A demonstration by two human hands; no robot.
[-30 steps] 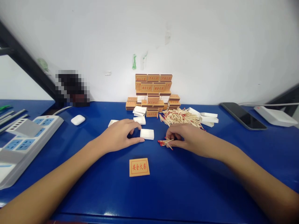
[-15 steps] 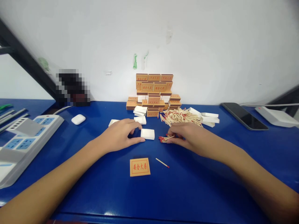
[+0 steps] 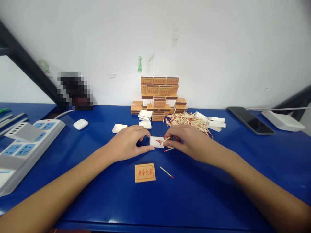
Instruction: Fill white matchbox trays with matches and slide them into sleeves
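Observation:
My left hand (image 3: pixel 132 142) grips the left end of a small white matchbox tray (image 3: pixel 153 138) between thumb and fingers. At the tray's right end, my right hand (image 3: pixel 183 138) pinches several red-tipped matches (image 3: pixel 166 140), some of their heads over the tray. Another match (image 3: pixel 168 149) lies on the table just under the right fingers. Nearer to me lie an orange matchbox sleeve (image 3: pixel 145 172) with red print and a single match (image 3: pixel 166 172). Behind my right hand spreads a heap of loose matches (image 3: pixel 188 120).
Stacked matchboxes (image 3: pixel 159 90) stand against the wall. More white trays lie left of the stack (image 3: pixel 145 115) and right of the heap (image 3: pixel 215 123). A phone (image 3: pixel 251 121) and a white device (image 3: pixel 282 120) are at right; a power strip (image 3: pixel 31 142) and a white case (image 3: pixel 81 124) at left.
My right hand has moved left with the matches, bringing their heads over the tray. The tray in my left hand has shifted slightly right. One match now lies under my right fingers.

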